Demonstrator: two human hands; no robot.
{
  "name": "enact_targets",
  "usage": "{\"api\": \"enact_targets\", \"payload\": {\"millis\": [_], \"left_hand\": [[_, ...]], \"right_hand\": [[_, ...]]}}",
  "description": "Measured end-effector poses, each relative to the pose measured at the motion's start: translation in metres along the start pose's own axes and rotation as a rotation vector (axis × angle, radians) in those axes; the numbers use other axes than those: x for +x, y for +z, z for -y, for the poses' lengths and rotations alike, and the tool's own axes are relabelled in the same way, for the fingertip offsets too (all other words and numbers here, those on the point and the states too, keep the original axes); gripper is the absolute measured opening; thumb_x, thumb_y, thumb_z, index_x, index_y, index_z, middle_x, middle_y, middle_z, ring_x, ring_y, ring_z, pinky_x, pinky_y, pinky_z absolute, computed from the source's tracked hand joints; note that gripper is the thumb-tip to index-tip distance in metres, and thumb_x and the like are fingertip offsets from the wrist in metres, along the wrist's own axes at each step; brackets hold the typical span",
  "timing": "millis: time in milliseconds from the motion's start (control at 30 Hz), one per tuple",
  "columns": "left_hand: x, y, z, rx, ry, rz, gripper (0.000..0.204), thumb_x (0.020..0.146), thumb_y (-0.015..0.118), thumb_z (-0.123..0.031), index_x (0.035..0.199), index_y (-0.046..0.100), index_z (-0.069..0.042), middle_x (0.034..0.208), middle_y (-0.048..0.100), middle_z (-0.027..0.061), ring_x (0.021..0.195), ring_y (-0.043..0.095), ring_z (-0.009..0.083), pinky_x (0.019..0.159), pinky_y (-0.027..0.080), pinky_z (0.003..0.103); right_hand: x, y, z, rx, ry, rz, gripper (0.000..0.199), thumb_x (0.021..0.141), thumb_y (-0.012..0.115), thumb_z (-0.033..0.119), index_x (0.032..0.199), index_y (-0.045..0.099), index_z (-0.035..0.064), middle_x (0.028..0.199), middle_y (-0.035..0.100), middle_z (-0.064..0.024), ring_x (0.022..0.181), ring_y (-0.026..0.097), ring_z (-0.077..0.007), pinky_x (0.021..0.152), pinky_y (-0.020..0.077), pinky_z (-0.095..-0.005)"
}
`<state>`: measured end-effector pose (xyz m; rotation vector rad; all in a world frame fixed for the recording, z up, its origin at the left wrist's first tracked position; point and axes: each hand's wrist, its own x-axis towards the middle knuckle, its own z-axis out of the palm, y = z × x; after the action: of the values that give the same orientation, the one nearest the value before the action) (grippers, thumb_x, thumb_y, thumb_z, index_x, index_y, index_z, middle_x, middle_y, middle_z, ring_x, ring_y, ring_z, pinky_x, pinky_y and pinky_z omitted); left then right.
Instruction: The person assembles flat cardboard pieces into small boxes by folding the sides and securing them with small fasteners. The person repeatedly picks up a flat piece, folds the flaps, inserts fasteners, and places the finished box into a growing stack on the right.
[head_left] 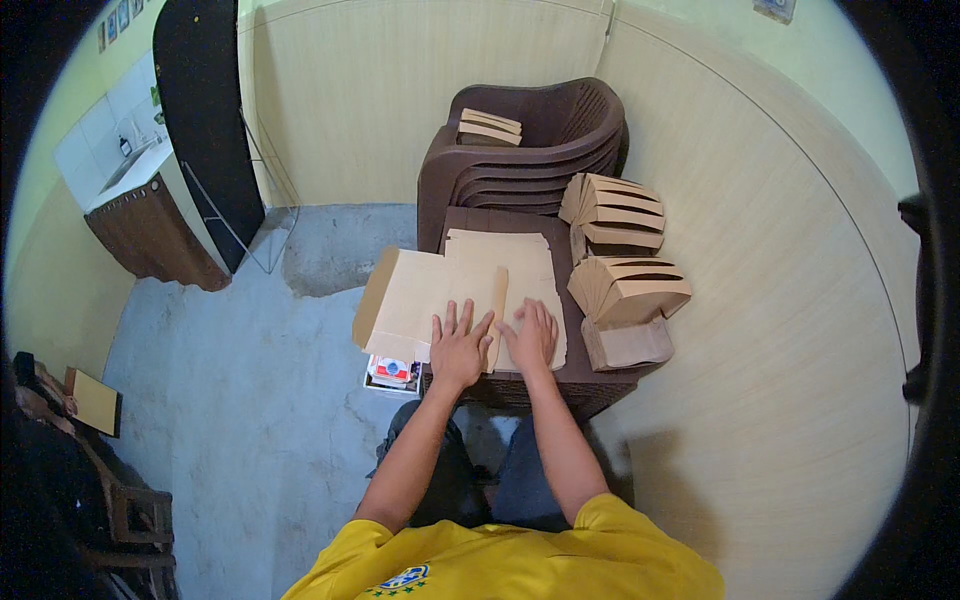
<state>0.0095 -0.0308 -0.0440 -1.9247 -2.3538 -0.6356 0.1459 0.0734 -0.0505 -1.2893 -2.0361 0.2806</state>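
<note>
- Left hand (458, 350): flat, palm down, fingers spread, pressing the near edge of the paper sheets; grips nothing.
- Right hand (532, 336): flat likewise, fingers spread, just right of the left hand, the two nearly touching; grips nothing.
- Paper sheets (420, 290): tan, cut flat, layered on the stool, overhanging its left edge. A narrow folded strip (498, 300) runs between the hands.
- Handling, as judged: light, thin, limp where unsupported; creases readily and slides on the sheet below. Best pinched at a free edge or corner, or pressed flat with the palm.
- Stool (590, 375): dark brown plastic, in front of the knees.
- Folded bags (628, 285): tan stacks, fanned, on the stool's right side; another stack (612, 210) farther off.
- Chairs (545, 150): brown, stacked, at the far wall, with a small pile of bags (489, 127) on the seat.
- Box (392, 370): printed, on the floor under the overhang.
</note>
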Motion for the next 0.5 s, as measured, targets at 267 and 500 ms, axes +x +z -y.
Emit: {"api": "enact_targets", "payload": {"millis": [267,500], "left_hand": [[0.005,0.005,-0.003,0.002,-0.032,0.081,0.058,0.113,0.042,-0.039,0.168,0.041,-0.02,0.179,0.027,0.0115,0.166,0.018,0.0414,0.133,0.011,0.06],[0.004,0.009,-0.001,0.039,-0.001,0.053,0.059,0.114,0.041,-0.04,0.169,0.038,-0.021,0.178,0.029,0.0117,0.165,0.02,0.0416,0.133,0.014,0.062]], "right_hand": [[-0.012,-0.026,0.028,-0.169,0.176,0.091,0.047,0.073,0.094,0.049,0.094,0.076,0.0103,0.119,0.069,-0.0056,0.124,0.059,-0.0321,0.105,0.0393,-0.0527],[0.081,0.016,0.026,-0.265,0.32,0.067,0.054,0.075,0.09,0.059,0.095,0.081,0.0103,0.114,0.075,-0.0075,0.122,0.06,-0.0328,0.104,0.0408,-0.0521]]}}
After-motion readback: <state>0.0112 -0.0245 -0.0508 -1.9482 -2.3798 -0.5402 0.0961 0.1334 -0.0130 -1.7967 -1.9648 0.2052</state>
